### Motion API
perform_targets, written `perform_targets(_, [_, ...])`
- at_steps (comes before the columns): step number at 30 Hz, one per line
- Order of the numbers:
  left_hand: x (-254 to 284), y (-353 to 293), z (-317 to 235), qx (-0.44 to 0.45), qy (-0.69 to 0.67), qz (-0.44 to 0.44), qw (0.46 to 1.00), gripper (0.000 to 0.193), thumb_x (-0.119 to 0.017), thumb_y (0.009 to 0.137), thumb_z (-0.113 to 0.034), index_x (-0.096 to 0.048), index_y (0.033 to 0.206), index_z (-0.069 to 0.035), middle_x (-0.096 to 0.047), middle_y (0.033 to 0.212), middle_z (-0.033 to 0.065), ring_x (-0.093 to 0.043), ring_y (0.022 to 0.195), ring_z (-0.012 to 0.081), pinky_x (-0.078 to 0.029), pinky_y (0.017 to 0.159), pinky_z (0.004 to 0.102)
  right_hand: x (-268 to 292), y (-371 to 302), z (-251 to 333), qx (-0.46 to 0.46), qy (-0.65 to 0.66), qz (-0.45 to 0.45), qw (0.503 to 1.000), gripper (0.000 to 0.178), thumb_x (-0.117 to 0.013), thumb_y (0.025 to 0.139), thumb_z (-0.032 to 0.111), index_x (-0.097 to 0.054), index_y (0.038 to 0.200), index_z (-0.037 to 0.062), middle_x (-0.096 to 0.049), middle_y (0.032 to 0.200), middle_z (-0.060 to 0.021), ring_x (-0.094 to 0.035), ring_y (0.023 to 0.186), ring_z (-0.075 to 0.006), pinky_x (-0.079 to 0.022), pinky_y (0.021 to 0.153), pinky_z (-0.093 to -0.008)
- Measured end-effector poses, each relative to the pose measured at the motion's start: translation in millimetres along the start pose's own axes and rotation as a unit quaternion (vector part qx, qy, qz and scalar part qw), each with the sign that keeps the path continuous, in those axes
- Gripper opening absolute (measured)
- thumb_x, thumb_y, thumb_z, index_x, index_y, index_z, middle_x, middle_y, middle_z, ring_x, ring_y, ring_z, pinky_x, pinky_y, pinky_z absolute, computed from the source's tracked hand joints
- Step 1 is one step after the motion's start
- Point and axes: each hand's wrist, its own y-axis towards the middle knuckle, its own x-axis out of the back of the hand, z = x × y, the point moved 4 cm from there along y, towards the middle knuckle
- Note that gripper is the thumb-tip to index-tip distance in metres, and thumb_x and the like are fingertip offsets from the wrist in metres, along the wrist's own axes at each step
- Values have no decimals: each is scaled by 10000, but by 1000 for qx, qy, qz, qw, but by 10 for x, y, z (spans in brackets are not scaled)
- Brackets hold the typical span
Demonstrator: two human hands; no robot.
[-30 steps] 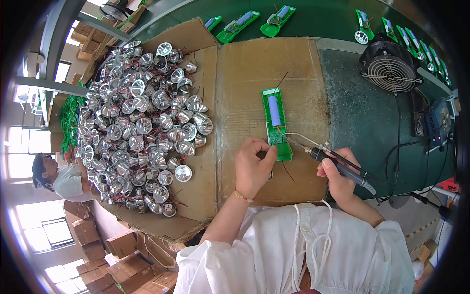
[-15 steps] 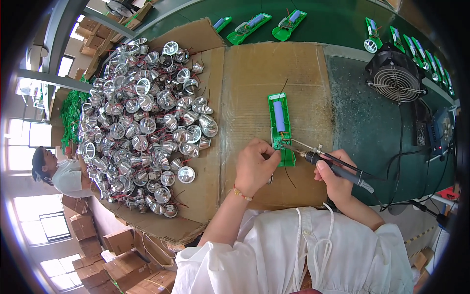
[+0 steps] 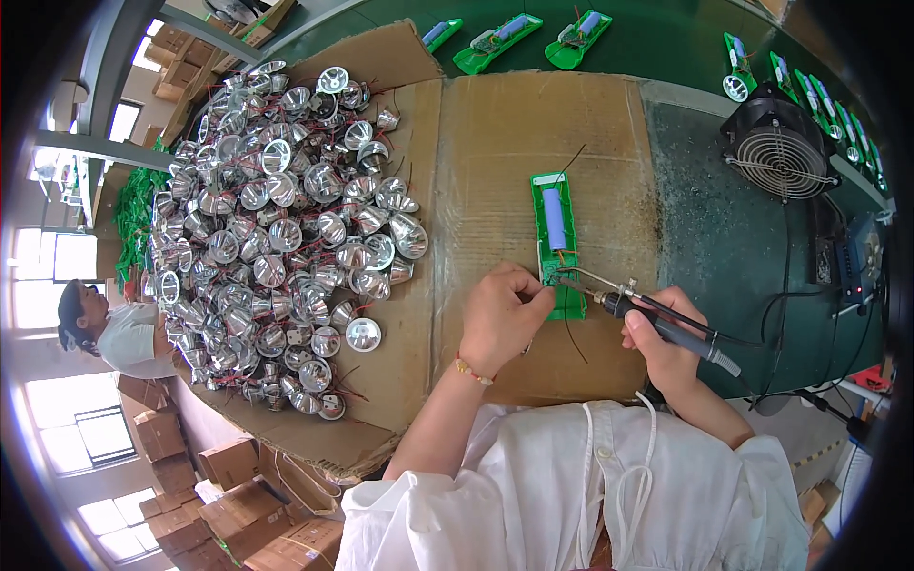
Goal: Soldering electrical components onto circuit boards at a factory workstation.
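Closer in over the circuit board [image 3: 549, 265] than a second ago come the soldering iron [image 3: 685, 340] and the bent metal tube [image 3: 600, 279] beside it; the whole view slides a little rightward on my feed too. Going left to right, I see the pile of silver reflectors [image 3: 276, 238], presumably set there to be within reach; next, the left hand [image 3: 505, 319] has thumb and forefinger narrowed together at the board's edge, I judge to steady something, though I cannot tell whether they pinch anything; the green housing [image 3: 571, 305] lies open on the cardboard [image 3: 495, 171], blue cell [image 3: 554, 219] upward, likely so its inside stays exposed; the right hand [image 3: 666, 350] wraps the iron's handle, angling the tip down-left toward the board, seemingly to keep knuckles clear; farther right stands the black fan [image 3: 783, 164]; against the earlier frame, the housing keeps its spot on the cardboard.
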Motion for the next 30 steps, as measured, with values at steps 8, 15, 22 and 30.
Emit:
perform_targets(8, [4, 7, -7, -27, 13, -17, 999, 161, -625, 689, -137, -601, 627, 10, -568, 729, 113, -559, 639, 240, -432, 582, 319, 40, -54, 13, -11, 11, -20, 1000, 161, -623, 779, 83, -495, 807, -10, -582, 655, -86, -549, 537, -94, -460, 489, -219])
perform_targets(15, [6, 11, 12, -28, -2, -3, 1000, 172, -632, 697, -140, -603, 639, 19, -562, 719, 101, -538, 610, 201, -421, 559, 296, 97, -86, 10, 8, 9, -3, 1000, 162, -619, 783, 83, -490, 805, -12, -582, 659, -88, -550, 539, -98, -462, 497, -225])
perform_targets(22, [-8, 20, 26, -30, -19, -1, 999, 173, -641, 698, -143, -609, 646, 19, -556, 710, 94, -534, 603, 184, -414, 550, 287, 108, -105, -52, -3, -2, -5, 1000, 156, -615, 780, 77, -490, 807, -12, -584, 659, -89, -553, 546, -98, -461, 495, -228])
perform_targets(30, [12, 12, 15, -25, -16, 7, 1000, 175, -642, 703, -147, -611, 646, 16, -558, 708, 88, -536, 600, 178, -414, 547, 284, 192, -118, -11, 59, 16, -33, 998, 152, -574, 799, 73, -466, 867, -9, -564, 672, -98, -550, 543, -117, -466, 497, -236])
